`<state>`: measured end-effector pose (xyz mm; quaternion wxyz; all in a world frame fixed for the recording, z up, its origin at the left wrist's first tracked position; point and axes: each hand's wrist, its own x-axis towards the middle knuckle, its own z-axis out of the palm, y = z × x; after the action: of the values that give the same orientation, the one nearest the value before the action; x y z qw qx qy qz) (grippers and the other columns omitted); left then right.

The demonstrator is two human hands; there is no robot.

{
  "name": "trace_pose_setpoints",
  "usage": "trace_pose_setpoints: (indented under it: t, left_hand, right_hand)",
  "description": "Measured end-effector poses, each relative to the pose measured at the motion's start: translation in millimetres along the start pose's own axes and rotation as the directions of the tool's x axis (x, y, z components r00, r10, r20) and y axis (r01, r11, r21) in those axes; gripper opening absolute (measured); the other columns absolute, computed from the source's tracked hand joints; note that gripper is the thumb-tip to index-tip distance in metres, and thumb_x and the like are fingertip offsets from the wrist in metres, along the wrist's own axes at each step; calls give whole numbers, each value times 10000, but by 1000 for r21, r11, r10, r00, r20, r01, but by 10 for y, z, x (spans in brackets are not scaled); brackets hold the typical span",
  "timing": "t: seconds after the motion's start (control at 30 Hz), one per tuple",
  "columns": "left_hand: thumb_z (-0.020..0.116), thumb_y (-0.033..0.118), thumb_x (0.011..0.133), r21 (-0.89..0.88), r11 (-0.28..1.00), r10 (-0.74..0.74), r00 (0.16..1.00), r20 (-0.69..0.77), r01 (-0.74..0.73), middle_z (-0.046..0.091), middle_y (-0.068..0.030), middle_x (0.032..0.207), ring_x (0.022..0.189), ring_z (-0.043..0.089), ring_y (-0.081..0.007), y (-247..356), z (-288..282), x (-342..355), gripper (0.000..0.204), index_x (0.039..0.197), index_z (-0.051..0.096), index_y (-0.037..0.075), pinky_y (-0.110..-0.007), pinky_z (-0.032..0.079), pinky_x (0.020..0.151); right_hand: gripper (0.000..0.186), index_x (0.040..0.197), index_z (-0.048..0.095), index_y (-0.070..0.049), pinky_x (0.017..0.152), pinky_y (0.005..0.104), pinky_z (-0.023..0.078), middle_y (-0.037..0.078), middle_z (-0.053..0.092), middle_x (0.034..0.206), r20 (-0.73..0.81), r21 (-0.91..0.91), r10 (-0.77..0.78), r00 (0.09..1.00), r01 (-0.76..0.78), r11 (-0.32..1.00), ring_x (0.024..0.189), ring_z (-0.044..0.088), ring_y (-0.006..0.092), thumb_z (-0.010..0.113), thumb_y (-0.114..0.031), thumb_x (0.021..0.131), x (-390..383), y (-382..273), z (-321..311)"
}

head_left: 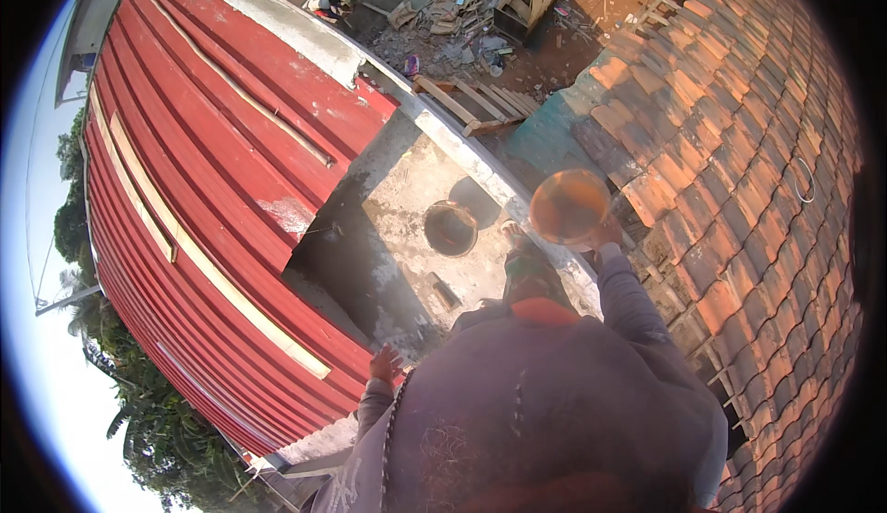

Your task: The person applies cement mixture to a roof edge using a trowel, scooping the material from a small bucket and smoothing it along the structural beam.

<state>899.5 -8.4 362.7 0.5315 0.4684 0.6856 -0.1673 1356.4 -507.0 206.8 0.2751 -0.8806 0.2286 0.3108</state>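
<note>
My right hand [605, 234] grips a round orange-brown container [567, 201] held out to the right over the white wall edge [577, 282]. My left hand [384, 365] is out at lower left near the red corrugated roof, fingers spread, nothing visible in it. A dark bucket [450, 229] stands on the pale, stained concrete floor [397, 199] below me, left of the container. My foot [511, 230] is beside that bucket, partly hidden by my clothing. A small dark oblong thing [443, 290], too small to make out, lies on the concrete.
Red corrugated roofing [203, 125] with planks and a pole lies left; clay roof tiles [730, 189] slope at right. Below the ledge are a wooden pallet [460, 106], rubble [480, 51] and another person [331, 9]. A dark recessed area [337, 273] borders the concrete.
</note>
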Motion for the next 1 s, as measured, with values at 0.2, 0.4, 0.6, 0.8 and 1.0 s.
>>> trace_pose_setpoints:
  t: [0.2, 0.4, 0.6, 0.8, 1.0]
  left_hand:
    - [563, 543, 1007, 35, 998, 47, 999, 8, -47, 597, -166, 1429, 1177, 648, -334, 380, 174, -2, 650, 1469, 491, 91, -473, 514, 805]
    - [564, 522, 1014, -54, 999, -6, 1000, 13, 7, 598, -168, 1421, 1193, 642, -337, 175, 230, 5, 671, 1506, 463, 77, -461, 516, 914]
    - [575, 513, 1008, -225, 963, 189, 966, 175, -148, 605, -170, 1386, 1156, 642, -324, -521, -15, 909, 669, 1512, 462, 88, -476, 504, 959]
    - [551, 532, 1009, -146, 988, -48, 998, 30, 52, 563, -163, 1423, 1197, 602, -326, 104, -373, 699, 681, 1520, 451, 92, -529, 479, 982]
    - [565, 577, 993, -197, 979, -38, 998, 47, 46, 518, -156, 1489, 1278, 560, -341, 426, -575, 842, 748, 1551, 408, 103, -530, 454, 994]
  right_hand:
    - [548, 1304, 706, -186, 1166, 475, 363, 83, 707, 1315, 315, -790, -128, 941, 334, 513, 1230, 654, 254, 733, -508, 862, 165, 572, -267]
    - [621, 1317, 667, -51, 986, 444, 541, 141, 687, 1334, 404, -737, 150, 902, 223, 638, 1160, 702, 280, 834, -381, 819, 44, 628, -362]
    - [547, 1350, 564, 54, 885, 434, 612, 239, 650, 1319, 233, 26, 390, 891, -407, 913, 1085, 725, 332, 708, -289, 949, 368, 1299, -134]
    - [399, 1340, 494, 78, 814, 478, 651, 267, 602, 1272, 244, 692, 471, 848, -492, 528, 1040, 715, 411, 515, -195, 1049, -278, 319, 230]
    - [331, 1301, 505, 65, 815, 498, 648, 258, 582, 1259, 241, 799, 344, 908, -387, 461, 1046, 706, 416, 514, -132, 1035, -385, -417, 144]
